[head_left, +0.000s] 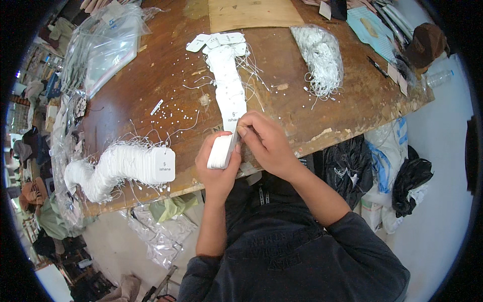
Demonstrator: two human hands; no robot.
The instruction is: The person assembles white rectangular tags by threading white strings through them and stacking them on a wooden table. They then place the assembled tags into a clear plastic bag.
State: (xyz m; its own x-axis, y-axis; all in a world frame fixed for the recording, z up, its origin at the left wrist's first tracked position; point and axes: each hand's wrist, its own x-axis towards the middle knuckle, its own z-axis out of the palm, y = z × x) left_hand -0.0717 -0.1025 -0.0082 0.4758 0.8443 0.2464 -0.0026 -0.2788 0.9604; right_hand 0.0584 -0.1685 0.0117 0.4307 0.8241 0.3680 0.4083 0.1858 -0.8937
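Observation:
My left hand [219, 180] is wrapped round a thick stack of white hang tags [218, 155] at the table's near edge. The fingers of my right hand [269, 146] are pinched together at the stack's upper right side; what lies between the fingertips is too small to make out. Just beyond my hands, a long overlapping row of white tags [227, 75] runs away across the table, with loose white strings along its right side. To the left, a curved row of tags with strings attached [163, 165] stands packed on edge.
A clear bag of white strings [322, 55] lies at the back right, with a pen [378, 67] farther right. Clear plastic sleeves [113, 55] cover the back left of the wooden table [271, 60]. Small white bits are scattered mid-table. Black plastic bags [347, 163] sit below the right edge.

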